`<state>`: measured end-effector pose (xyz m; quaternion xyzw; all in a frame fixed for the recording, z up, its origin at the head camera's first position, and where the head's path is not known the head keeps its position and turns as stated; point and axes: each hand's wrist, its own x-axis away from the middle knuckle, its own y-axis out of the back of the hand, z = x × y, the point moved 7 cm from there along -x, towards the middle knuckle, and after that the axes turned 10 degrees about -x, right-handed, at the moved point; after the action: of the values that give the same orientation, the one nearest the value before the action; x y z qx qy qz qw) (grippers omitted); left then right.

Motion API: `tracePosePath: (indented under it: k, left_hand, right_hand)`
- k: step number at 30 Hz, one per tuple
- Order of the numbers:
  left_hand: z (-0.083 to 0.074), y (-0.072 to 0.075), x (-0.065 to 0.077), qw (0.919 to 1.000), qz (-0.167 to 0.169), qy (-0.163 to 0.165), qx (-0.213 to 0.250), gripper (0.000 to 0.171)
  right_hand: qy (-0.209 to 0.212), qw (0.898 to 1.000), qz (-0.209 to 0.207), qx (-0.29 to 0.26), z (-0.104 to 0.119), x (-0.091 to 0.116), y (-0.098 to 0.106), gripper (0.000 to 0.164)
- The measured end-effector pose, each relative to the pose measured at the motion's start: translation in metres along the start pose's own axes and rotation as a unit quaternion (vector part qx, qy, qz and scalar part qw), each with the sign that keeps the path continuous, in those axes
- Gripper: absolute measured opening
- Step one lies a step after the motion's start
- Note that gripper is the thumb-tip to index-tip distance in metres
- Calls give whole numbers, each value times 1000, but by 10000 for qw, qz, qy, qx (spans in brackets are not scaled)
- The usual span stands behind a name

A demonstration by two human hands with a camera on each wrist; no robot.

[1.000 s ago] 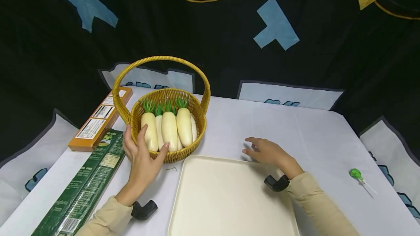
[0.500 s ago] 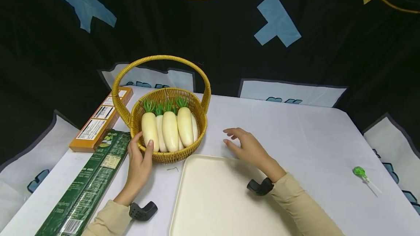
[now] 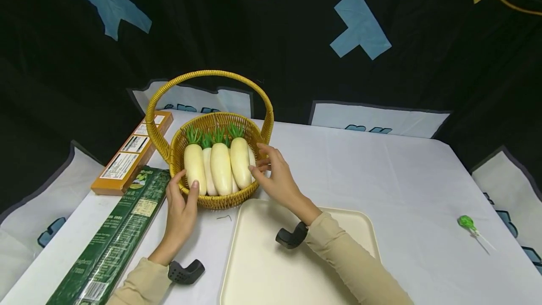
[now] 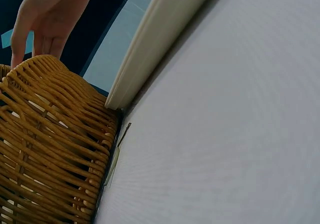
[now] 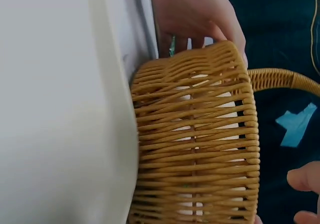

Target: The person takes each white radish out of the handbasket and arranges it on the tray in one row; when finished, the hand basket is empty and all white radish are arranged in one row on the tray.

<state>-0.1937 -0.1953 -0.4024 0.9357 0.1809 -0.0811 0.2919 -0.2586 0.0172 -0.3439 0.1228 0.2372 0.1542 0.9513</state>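
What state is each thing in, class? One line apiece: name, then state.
Basket: upright, handle raised.
White radishes: lying close together in the basket.
Tray: lying flat, partly hidden.
Orange box: lying flat.
Green packet: lying flat.
Lollipop: lying down.
Left hand: at the basket's near-left rim.
Right hand: at the basket's right side; contact unclear.

Golden-brown weave patterns the basket [image 3: 220, 202]; the radishes [image 3: 221, 168] are creamy white, green-topped. The tray [image 3: 262, 267] is cream, the packet [image 3: 114, 234] green, the box [image 3: 129, 156] orange, the worktop [image 3: 406, 201] white.
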Motion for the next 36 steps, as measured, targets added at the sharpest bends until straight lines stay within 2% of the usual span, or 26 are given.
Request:
tracePosePath:
  k: [4,8,12,18,21,25,36]
  left_hand:
    - [0,-1,0,10000,-11,38,-23,50]
    - [2,0,1,9999,-59,80,-28,50]
    - [3,0,0,9999,-59,95,-12,50]
    - [0,0,1,9999,-63,67,-40,50]
    - [-1,0,2,9999,-56,78,-63,50]
    - [-2,1,2,9999,-40,80,-62,50]
    - [0,0,2,9999,-12,119,-31,51]
  right_hand:
    - [-782,9969,-7,-30,-9,-16,-6,60]
    - [-1320,9903,228,364,-11,-34,-14,68]
    - [-1849,9789,362,796,-10,-45,-21,77]
    - [-2620,9568,536,1142,-11,-44,-34,87]
    - [-2762,9502,556,1332,-11,-42,-37,90]
    - [-2786,9483,492,1437,-11,-41,-36,93]
    - [-2429,9568,626,1469,-10,-37,-36,89]
